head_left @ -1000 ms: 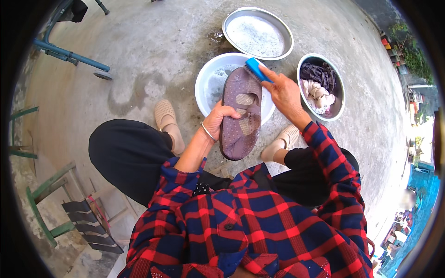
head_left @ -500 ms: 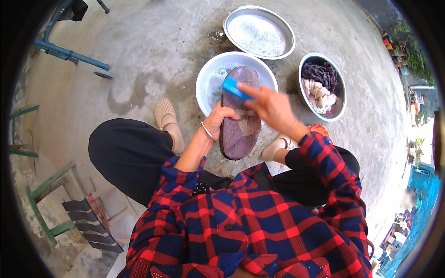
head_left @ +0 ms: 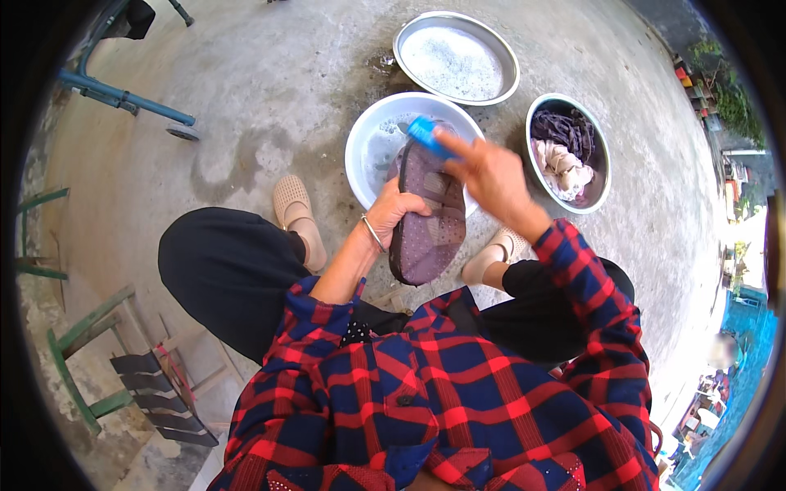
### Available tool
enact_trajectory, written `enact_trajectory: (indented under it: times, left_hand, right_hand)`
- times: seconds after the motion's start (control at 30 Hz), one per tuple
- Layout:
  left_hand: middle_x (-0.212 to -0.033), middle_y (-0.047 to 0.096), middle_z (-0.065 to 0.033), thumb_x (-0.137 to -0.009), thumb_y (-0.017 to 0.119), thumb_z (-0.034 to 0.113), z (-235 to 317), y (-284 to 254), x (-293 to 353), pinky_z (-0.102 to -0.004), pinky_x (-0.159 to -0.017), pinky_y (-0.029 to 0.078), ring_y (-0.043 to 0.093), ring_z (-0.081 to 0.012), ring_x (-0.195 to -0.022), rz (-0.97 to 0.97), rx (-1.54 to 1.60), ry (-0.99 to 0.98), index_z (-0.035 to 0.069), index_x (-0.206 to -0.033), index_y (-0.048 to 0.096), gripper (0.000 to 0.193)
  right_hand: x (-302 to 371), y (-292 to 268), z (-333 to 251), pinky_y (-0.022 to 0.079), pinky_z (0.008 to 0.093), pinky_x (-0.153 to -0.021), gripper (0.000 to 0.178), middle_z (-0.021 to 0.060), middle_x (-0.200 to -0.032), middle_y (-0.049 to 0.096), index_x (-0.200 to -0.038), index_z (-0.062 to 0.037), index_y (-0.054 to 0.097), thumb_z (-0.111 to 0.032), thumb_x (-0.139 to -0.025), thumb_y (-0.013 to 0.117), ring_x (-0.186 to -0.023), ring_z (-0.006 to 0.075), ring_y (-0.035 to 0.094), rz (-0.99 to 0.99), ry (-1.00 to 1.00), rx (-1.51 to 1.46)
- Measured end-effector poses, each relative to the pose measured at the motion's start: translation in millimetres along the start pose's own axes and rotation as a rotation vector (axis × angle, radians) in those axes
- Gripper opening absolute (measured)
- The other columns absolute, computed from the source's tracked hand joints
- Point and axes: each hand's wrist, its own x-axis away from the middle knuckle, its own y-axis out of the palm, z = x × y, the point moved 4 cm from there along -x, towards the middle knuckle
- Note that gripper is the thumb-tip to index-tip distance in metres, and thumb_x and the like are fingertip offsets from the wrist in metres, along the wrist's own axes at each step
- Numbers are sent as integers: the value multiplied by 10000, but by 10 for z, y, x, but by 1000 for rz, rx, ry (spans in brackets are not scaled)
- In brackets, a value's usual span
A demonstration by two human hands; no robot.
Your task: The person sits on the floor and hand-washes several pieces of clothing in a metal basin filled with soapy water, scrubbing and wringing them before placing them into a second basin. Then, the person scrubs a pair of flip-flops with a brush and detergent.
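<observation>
My left hand point(head_left: 395, 206) grips a purple-brown slipper point(head_left: 426, 248) by its left edge, thumb laid across the flat dotted face turned up toward me. The slipper is tilted, its far end over a white basin point(head_left: 358, 174) of sudsy water. In my right hand point(head_left: 496, 182) is a blue scrubbing brush point(head_left: 428, 135), held against or just over the slipper's far end. Its bristles are hidden, so contact is unclear.
Beyond the white basin stands a metal basin point(head_left: 452, 61) of foamy water. Right of it, another metal basin point(head_left: 607, 168) holds dark and pale cloths point(head_left: 563, 168). Green-framed chair parts point(head_left: 70, 360) are at left, with a blue wheeled frame point(head_left: 147, 105) farther off.
The blue brush and right hand have shifted toward the slipper's far end and slightly right. The slipper has turned in my left hand, its far end leaning right.
</observation>
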Motion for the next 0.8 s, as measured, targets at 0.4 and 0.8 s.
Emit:
enact_trajectory:
  times: [0.4, 0.8]
  left_hand:
    - [-1028, 617, -94, -646, 627, -30, 89, -91, 52, -332, -851, 489, 613, -191, -923, 5, 54, 71, 30, -1189, 498, 561]
    - [-998, 635, -119, -660, 623, -24, 134, -22, 25, -349, -819, 521, 636, -208, -885, -93, 139, 82, -4, -1138, 541, 485]
  right_hand:
    - [139, 99, -185, 474, 422, -604, 423, 169, -793, 564, -1234, -281, 524, -267, -820, 610, -710, 336, 598, -95, -104, -159]
    - [-19, -90, 20, 425, 400, -510, 465, 114, -704, 506, -1251, -264, 529, -173, -807, 632, -581, 296, 550, 61, -115, -23]
